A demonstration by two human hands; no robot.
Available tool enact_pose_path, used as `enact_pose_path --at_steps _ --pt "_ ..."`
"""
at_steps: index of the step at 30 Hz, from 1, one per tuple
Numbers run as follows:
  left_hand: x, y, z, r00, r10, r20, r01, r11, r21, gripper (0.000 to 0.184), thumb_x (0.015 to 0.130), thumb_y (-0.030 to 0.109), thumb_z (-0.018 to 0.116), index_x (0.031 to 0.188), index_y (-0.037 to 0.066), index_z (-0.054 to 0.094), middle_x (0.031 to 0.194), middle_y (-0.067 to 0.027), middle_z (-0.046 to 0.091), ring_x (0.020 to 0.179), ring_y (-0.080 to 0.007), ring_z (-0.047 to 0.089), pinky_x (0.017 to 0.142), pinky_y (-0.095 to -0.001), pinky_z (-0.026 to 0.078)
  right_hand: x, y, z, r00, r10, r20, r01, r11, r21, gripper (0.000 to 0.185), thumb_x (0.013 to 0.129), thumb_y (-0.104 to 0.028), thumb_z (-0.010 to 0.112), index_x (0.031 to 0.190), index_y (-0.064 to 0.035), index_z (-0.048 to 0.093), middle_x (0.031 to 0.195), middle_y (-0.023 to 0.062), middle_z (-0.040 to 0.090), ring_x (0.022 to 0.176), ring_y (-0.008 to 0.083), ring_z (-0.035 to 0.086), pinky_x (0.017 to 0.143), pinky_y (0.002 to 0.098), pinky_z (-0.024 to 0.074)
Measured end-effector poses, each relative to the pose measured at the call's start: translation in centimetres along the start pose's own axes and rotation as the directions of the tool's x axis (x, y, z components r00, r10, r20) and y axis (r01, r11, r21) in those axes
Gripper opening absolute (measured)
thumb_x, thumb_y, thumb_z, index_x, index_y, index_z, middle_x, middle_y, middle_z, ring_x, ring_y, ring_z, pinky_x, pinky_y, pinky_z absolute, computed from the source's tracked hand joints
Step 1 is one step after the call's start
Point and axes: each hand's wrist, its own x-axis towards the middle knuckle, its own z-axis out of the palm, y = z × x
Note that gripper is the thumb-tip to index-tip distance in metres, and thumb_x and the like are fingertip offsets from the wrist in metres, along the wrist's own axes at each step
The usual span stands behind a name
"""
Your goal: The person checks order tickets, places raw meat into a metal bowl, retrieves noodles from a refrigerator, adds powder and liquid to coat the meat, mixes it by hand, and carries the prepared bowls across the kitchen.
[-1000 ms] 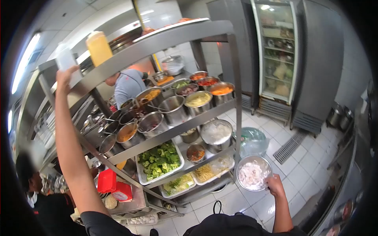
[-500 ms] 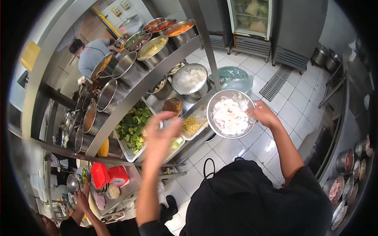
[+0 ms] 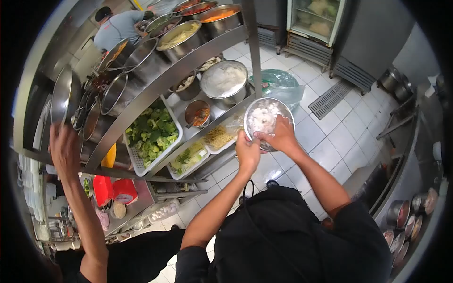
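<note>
A steel bowl (image 3: 291, 116) of pale pieces coated in white (image 3: 263, 117) is held out in front of me, over the floor beside the shelf. My left hand (image 3: 248, 153) grips its near-left rim, thumb up. My right hand (image 3: 282, 136) reaches in over the right rim, its fingers curled into the coated pieces and its thumb toward the left hand. The fingertips are partly hidden among the pieces.
Left of me, the shelf holds broccoli (image 3: 153, 129), noodles (image 3: 219, 137) and a pot of white powder (image 3: 223, 78). A co-worker's hand (image 3: 65, 148) raises a metal bowl (image 3: 65, 96). Another person (image 3: 115, 29) stands behind the shelf. A plastic bag (image 3: 281, 89) lies on the floor.
My left hand has come from over the shelf to the bowl's rim. My right hand has moved from the rim into the contents. The co-worker's hand has risen with a metal bowl.
</note>
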Motion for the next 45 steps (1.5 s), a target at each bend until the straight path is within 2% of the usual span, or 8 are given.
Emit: enact_pose_path --at_steps 6,13,17,25,33,37,42,45 --pt "0.4 -3.3 2.0 0.971 -0.165 0.174 0.141 0.979 0.144 0.017 0.076 -0.008 0.051 0.089 0.000 0.042 0.087 -0.0114 0.052 0.069 -0.0232 0.063 0.047 -0.0338 0.059 0.6 8.8 3.4 0.988 0.157 0.001 -0.150 0.942 0.300 0.061 0.059 -0.018 0.076 0.112 0.0049 0.056 0.105 0.0232 0.063 0.099 0.0341 0.061 0.085 0.0381 0.0477" --pt "1.3 -3.9 8.4 0.882 -0.376 0.284 0.383 0.923 0.033 0.022 0.073 -0.009 0.050 0.081 0.005 0.036 0.084 -0.0121 0.050 0.067 -0.0237 0.061 0.049 -0.0372 0.059 1.3 10.0 -4.6 0.993 -0.016 -0.116 -0.023 0.944 -0.330 0.056 0.059 -0.006 0.074 0.111 -0.0074 0.054 0.111 0.0215 0.054 0.107 0.0388 0.053 0.091 0.0415 0.0434" --pt "2.6 -4.1 12.3 0.876 -0.339 0.343 0.348 0.937 0.038 0.023 0.072 -0.008 0.050 0.082 0.005 0.035 0.085 -0.0128 0.051 0.067 -0.0240 0.061 0.049 -0.0374 0.059 0.5 11.5 -7.9 0.973 0.055 0.223 -0.047 0.998 -0.040 0.068 0.059 -0.006 0.074 0.122 -0.0098 0.047 0.112 0.0196 0.050 0.109 0.0409 0.050 0.093 0.0409 0.0426" --pt "0.9 -5.4 17.1 0.788 -0.374 0.489 0.321 0.927 0.193 0.027 0.075 -0.009 0.047 0.100 -0.001 0.044 0.099 -0.0166 0.058 0.079 -0.0270 0.065 0.060 -0.0387 0.061 0.7 18.5 -9.5 0.936 0.339 -0.096 -0.320 0.932 0.171 0.061 0.058 -0.017 0.076 0.112 -0.0005 0.053 0.108 0.0205 0.059 0.104 0.0348 0.057 0.089 0.0387 0.0453" --pt "2.5 -4.1 17.6 0.811 -0.389 0.437 0.383 0.918 0.105 0.024 0.073 -0.009 0.048 0.095 0.001 0.043 0.097 -0.0172 0.056 0.079 -0.0283 0.064 0.055 -0.0388 0.059 0.9 17.3 -13.0 0.982 0.012 0.189 0.028 0.977 -0.210 0.057 0.060 -0.014 0.074 0.113 -0.0033 0.058 0.104 0.0225 0.060 0.100 0.0356 0.058 0.089 0.0373 0.0451" --pt "1.3 -3.7 17.4 0.784 -0.419 0.458 0.376 0.908 0.187 0.024 0.075 -0.009 0.049 0.096 0.001 0.044 0.093 -0.0134 0.055 0.078 -0.0263 0.063 0.057 -0.0366 0.061 2.4 18.1 -10.0 0.991 0.053 -0.121 -0.058 0.997 -0.042 0.054 0.069 -0.018 0.071 0.118 -0.0049 0.052 0.099 0.0218 0.061 0.096 0.0374 0.059 0.085 0.0389 0.0460" --pt "3.0 -5.1 15.8 0.817 -0.433 0.380 0.389 0.901 0.190 0.022 0.073 -0.008 0.051 0.090 0.003 0.042 0.089 -0.0102 0.052 0.072 -0.0232 0.061 0.055 -0.0372 0.060 4.1 17.7 -8.8 0.894 -0.133 0.428 0.162 0.986 -0.030 0.019 0.066 -0.013 0.068 0.084 -0.0105 0.071 0.092 0.0158 0.064 0.092 0.0349 0.061 0.085 0.0431 0.0469" --pt "4.0 -4.6 14.6 0.883 -0.350 0.312 0.321 0.936 0.143 0.021 0.073 -0.009 0.051 0.085 0.004 0.040 0.086 -0.0114 0.052 0.071 -0.0237 0.062 0.052 -0.0361 0.060 4.2 17.1 -10.2 0.826 -0.341 0.449 0.461 0.867 -0.190 0.020 0.066 -0.016 0.070 0.086 -0.0121 0.071 0.097 0.0139 0.062 0.091 0.0387 0.060 0.086 0.0471 0.0460"
